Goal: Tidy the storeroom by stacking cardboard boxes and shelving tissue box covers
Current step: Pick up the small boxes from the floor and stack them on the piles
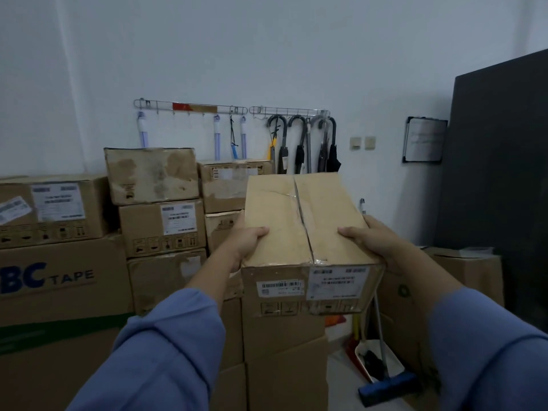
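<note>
I hold a taped brown cardboard box (305, 229) with white barcode labels on its near face, lifted in front of me at chest height. My left hand (247, 240) grips its left side, thumb on top. My right hand (369, 238) grips its right side the same way. Behind and to the left stand stacks of cardboard boxes (161, 226), the top one (151, 175) stained. More boxes (284, 351) stand directly below the held one. No tissue box covers are visible.
A large box marked TAPE (59, 280) sits at the left. Umbrellas (302, 143) hang from a wall rack. A dark panel (498, 173) stands at the right, with an open box (468, 271) beside it. A dustpan and broom (382, 366) lie on the floor.
</note>
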